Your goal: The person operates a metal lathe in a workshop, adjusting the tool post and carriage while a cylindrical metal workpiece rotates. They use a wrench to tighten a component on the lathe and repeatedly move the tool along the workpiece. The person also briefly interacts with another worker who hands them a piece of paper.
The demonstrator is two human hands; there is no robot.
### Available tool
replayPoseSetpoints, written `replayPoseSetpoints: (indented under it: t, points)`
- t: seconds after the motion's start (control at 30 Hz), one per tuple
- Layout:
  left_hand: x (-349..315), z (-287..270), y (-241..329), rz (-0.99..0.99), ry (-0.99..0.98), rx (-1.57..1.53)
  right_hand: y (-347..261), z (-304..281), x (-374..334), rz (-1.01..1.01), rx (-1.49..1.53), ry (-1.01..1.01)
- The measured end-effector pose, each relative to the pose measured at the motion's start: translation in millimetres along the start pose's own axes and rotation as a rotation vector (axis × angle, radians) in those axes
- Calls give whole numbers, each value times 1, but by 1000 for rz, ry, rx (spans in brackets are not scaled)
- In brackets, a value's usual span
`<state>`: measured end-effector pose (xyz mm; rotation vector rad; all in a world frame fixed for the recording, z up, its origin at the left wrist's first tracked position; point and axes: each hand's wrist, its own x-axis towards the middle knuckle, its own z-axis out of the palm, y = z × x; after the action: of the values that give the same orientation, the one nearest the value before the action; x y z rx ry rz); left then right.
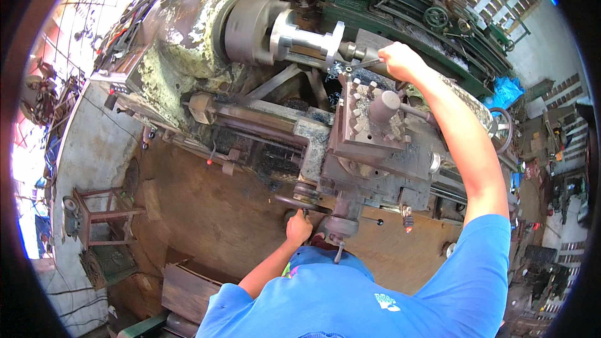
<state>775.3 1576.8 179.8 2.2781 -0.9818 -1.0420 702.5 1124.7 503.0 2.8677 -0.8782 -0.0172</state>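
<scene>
A shiny flanged metal workpiece (308, 39) sits between the lathe chuck (247, 30) and the tailstock centre (355, 52). The chuck's outline looks smeared, as if turning. My right hand (400, 62) is closed on a thin metal rod (370, 63), which points left toward the workpiece's right flange. Whether its tip touches anything I cannot make out. Below that hand stands the square tool post (369, 112), studded with bolts. My left hand (298, 229), low and near my body, is wrapped round the handle of the carriage handwheel (294, 202).
The cross-slide crank (339, 251) juts toward my waist. A red-tipped lever (211, 158) hangs from the lathe front. Behind stands a green lathe (400, 19), with a blue plastic bag (504, 92) beside it. A metal stand (109, 213) is at left, a wooden box (191, 288) below.
</scene>
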Motion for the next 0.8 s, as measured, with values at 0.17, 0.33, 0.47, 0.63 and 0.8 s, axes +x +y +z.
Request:
replayPoseSetpoints:
  t: [0.17,0.33,0.47,0.63,0.8]
  points:
    - [-3,-3,4,-16,-10,12,13,-13,-7,69,137,180]
    - [-4,-3,3,6,14,-14,28,-25,-26,68,183,275]
    - [-4,-2,3,-19,21,-13,35,-38,-30,133,337,470]
    - [-4,-3,5,-20,6,-11,31,-36,-29,54,329,361]
    - [-2,-2,4,-23,2,-2,15,-12,-16,-26,252,183]
